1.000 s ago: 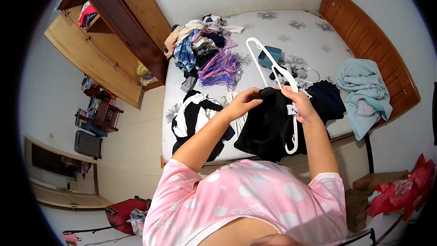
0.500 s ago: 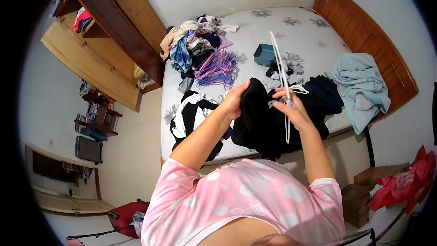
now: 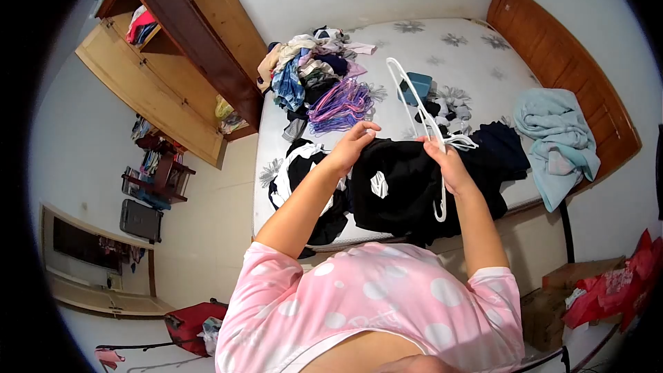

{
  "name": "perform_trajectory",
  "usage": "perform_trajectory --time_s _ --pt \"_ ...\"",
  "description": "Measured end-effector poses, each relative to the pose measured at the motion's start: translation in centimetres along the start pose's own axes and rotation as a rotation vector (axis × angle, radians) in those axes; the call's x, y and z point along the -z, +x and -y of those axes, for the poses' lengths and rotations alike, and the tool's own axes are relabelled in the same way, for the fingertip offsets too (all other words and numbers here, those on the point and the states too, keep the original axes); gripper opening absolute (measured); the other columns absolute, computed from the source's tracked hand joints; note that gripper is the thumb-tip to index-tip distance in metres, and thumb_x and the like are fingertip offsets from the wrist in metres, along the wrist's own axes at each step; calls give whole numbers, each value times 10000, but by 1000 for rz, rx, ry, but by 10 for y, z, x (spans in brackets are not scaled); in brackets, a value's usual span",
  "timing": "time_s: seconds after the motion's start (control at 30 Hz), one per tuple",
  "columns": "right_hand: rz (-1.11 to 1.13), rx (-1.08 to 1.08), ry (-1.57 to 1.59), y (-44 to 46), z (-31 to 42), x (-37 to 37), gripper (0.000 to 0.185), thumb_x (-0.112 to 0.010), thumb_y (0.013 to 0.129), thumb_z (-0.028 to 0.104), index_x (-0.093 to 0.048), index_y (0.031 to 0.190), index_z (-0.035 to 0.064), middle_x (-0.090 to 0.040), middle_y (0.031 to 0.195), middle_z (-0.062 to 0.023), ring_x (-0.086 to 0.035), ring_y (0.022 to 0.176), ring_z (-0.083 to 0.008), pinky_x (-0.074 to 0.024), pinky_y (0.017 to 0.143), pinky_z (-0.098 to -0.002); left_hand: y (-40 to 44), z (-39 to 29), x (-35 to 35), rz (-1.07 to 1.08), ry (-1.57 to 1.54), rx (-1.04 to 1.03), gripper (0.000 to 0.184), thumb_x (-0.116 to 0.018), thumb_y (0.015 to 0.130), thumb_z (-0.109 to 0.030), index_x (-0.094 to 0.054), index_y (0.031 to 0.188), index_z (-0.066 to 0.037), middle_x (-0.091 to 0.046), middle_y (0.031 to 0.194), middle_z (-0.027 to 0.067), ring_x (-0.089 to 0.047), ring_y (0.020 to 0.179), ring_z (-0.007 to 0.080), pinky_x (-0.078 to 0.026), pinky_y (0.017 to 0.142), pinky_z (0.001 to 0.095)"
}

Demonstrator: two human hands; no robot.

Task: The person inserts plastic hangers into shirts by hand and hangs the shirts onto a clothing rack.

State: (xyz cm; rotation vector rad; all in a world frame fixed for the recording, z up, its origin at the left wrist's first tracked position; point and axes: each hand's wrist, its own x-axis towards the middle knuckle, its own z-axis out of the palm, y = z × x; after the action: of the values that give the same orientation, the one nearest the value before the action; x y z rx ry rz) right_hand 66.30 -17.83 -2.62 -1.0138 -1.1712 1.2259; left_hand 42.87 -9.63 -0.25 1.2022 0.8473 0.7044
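A black garment (image 3: 404, 197) with a white print hangs spread between my hands, its upper edge level with my fingers. My left hand (image 3: 356, 145) is closed at its upper left corner, thumb and fingers pinching the cloth. In my right hand (image 3: 445, 162) is a white clothes hanger (image 3: 418, 100), standing on end and tilted, with its hook to the right. The right fingers also touch the garment's upper right corner; whether they grip it I cannot tell. More dark clothes (image 3: 501, 152) lie just right of the right hand on the bed.
Purple hangers (image 3: 338, 107) lie in a bundle on the mattress (image 3: 456, 62), beside a heap of clothes (image 3: 304, 72). Behind the white hanger is a blue bin (image 3: 418, 86) near small bunched items. A light-blue blanket (image 3: 556, 135) lies by the headboard (image 3: 552, 55). An open wardrobe (image 3: 173, 62) stands left.
The black garment has opened out from a bunched fold, and its white print now shows. The hanger has turned from nearly edge-on to show its shape. The view has shifted slightly.
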Motion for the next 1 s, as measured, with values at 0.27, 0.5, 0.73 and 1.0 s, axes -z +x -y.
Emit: perform_trajectory --time_s 0.27,0.5,0.73,1.0 --pt "95 -153 232 6 15 -16 299 -519 939 261 -609 1081 13 -615 1037 -53 -555 976 -142 -403 909 -274 -1 37 2 56 727 -577 343 -695 828 -160 -564 1122 -42 -499 1097 94 -476 1102 220 -390 929 316" --pt "-32 -100 -14 11 18 -27 309 -507 950 282 -621 1095 34 -608 1076 -51 -555 980 -134 -397 916 -277 1 38 30 247 -39 20 224 -588 918 -192 -597 1085 -43 -644 971 27 -602 869 146 -466 799 288" --pt "-184 7 -54 -4 20 -20 484 -502 926 157 -355 1385 103 -569 1211 -93 -592 756 -113 -486 687 -250 -21 -14 44 133 -484 102 196 -552 938 -284 -555 1031 -112 -624 932 6 -621 847 129 -518 743 305" --pt "109 -189 156 -93 18 16 638 -593 870 412 -446 1354 23 -611 1105 -195 -569 603 -104 -447 500 -207 -10 -32 86 -11 -488 125 203 -545 938 -264 -547 1078 -116 -625 991 13 -629 921 157 -525 774 322"
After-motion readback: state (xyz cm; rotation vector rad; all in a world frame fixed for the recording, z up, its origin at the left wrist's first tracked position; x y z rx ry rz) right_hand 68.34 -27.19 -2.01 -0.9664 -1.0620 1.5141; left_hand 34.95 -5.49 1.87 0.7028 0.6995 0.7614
